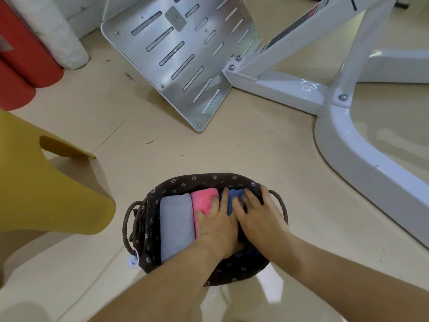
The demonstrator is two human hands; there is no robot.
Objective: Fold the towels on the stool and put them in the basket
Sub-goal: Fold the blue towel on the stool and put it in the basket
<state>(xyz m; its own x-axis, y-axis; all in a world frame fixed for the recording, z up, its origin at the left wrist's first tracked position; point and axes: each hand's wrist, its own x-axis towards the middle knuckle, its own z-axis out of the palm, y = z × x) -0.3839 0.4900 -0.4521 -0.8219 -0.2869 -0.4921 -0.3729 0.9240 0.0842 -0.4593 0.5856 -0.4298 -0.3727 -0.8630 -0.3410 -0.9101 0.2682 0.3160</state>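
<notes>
Towels (204, 201) lie three abreast in the basket (204, 178), each with its long axis running from the near rim to the far rim, across the basket's own length. We have both hands down inside it. The grey towel (176, 226) fills the left end and nothing touches it. Our left hand (217, 228) lies flat on the near part of the pink towel (205, 198) in the middle, fingers straight and reaching onto the seam with the blue towel (234, 196). Our right hand (257, 217) is spread wide over the blue towel at the right end, its outer finger up against the right rim beside the handle. Neither hand grips; both press.

We judge the blue towel is being tucked in. It sits straight under the right palm, the nearer hand, so the coming move is to lift away upward and toward the near rim without dragging the fold.

Left of the basket stands the yellow stool (46, 194); the part we see carries no towel, though its top is mostly out of frame. Farther off on the floor lie a slotted metal plate (185, 54) and a white frame (348, 147).
</notes>
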